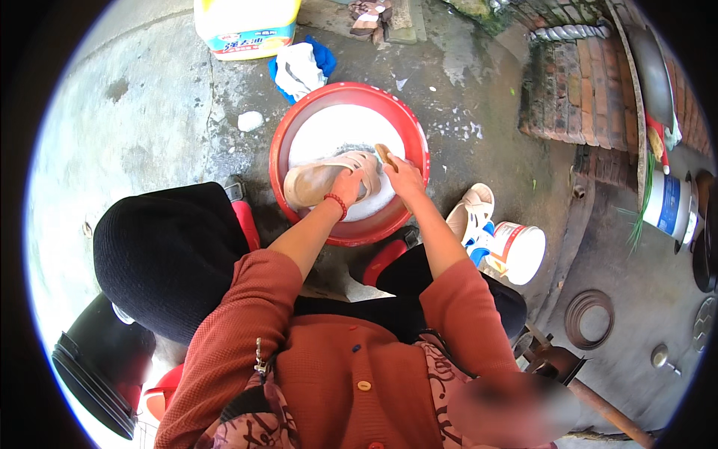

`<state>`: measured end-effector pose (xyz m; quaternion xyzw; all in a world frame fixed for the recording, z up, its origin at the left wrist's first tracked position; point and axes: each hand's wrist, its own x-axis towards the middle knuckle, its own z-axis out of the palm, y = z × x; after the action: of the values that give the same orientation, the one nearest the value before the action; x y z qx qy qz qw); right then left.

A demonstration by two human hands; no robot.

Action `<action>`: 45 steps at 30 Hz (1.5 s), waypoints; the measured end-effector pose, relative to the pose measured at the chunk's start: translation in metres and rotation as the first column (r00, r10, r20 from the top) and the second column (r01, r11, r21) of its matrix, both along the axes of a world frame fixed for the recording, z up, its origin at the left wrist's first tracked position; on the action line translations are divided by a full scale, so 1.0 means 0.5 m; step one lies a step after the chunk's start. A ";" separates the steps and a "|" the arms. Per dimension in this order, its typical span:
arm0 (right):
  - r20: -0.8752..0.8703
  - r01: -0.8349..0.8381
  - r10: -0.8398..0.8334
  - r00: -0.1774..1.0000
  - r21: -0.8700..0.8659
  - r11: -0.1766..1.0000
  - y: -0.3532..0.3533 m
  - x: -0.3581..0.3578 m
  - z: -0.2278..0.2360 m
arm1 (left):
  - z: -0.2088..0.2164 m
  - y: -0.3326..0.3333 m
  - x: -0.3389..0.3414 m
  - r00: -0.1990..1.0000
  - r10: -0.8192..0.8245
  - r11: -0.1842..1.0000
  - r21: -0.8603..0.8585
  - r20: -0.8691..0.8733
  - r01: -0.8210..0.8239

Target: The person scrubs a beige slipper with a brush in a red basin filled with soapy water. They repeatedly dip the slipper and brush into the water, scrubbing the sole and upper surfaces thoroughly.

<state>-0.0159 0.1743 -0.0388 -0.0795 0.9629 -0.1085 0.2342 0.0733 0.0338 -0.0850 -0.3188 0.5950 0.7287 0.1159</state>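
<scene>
A beige sandal (309, 185) lies tilted over white suds (336, 131) inside a round red basin (280, 153). My left hand (345, 187), with a red bead bracelet at the wrist, grips the sandal by its strap side. In my right hand (404, 179) is a small brown brush (385, 156), held close to the sandal's strap at the basin's right. Its bristles are hidden from view. A second beige sandal (473, 209) rests on the floor to the right of the basin.
Beyond the basin are a blue-and-white cloth (301, 71) and a yellow jug (243, 26). A white bucket (522, 253) lies tipped at the right. Bricks (583, 97) rise at the far right; a coiled hose (589, 319) lies nearer. A black tub (97, 374) stands near left.
</scene>
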 end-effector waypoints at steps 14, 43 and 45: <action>-0.157 0.060 -0.086 0.984 -0.166 0.984 -0.101 0.031 0.084 | -0.028 0.044 -0.019 0.859 0.497 0.535 0.737 0.122 -0.414; -0.066 0.322 -0.359 0.931 -0.318 0.892 -0.009 0.074 0.016 | -0.062 -0.033 -0.095 0.797 0.521 0.469 0.678 0.305 -0.566; -0.003 0.415 -0.458 0.889 -0.418 0.808 -0.014 0.083 0.023 | -0.067 -0.044 -0.103 0.801 0.521 0.495 0.659 0.296 -0.566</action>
<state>0.0254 0.1673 -0.0274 0.0919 0.9221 -0.3524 0.1309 0.0217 0.0117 -0.1183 -0.4380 0.1251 0.8901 0.0133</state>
